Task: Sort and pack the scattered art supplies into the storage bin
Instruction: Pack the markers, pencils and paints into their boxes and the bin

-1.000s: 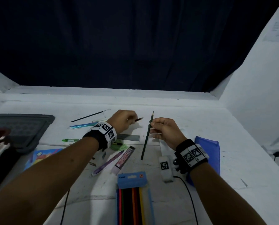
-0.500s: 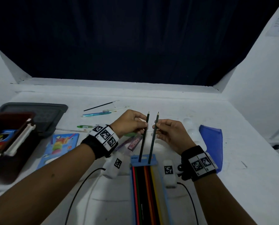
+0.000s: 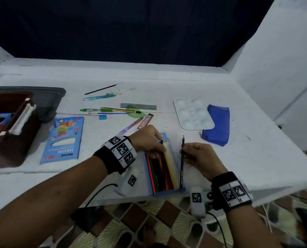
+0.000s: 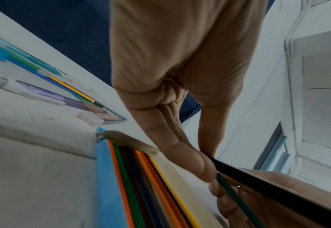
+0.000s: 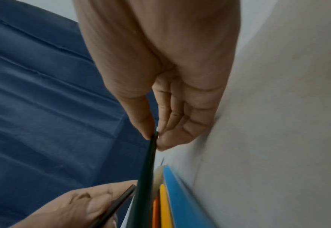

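An open blue pencil case [image 3: 167,192] with several coloured pencils lies at the table's near edge. My left hand [image 3: 160,145] is over its far half. Its thumb and fingers pinch a dark pencil [image 3: 161,141], mostly hidden under the hand, that slants down into the case; the same dark pencil [image 4: 258,180] shows in the left wrist view. My right hand [image 3: 183,149] pinches a dark green pencil [image 3: 181,165] near its tip. That pencil leans almost upright, its lower end at the case's near right corner. The brown storage bin [image 3: 15,140] stands far left.
A grey lid [image 3: 49,102] lies behind the bin and a neon pencil pack [image 3: 63,140] beside it. Pens [image 3: 95,110], brushes [image 3: 102,89], a ruler [image 3: 138,106] and an eraser [image 3: 102,117] lie mid-table. A white palette [image 3: 193,115] and a blue pouch [image 3: 217,126] are right.
Half a second ago both pencils stood side by side in the case. My left hand has since lowered its pencil into the case, and my right hand's pencil has shifted to the case's right corner.
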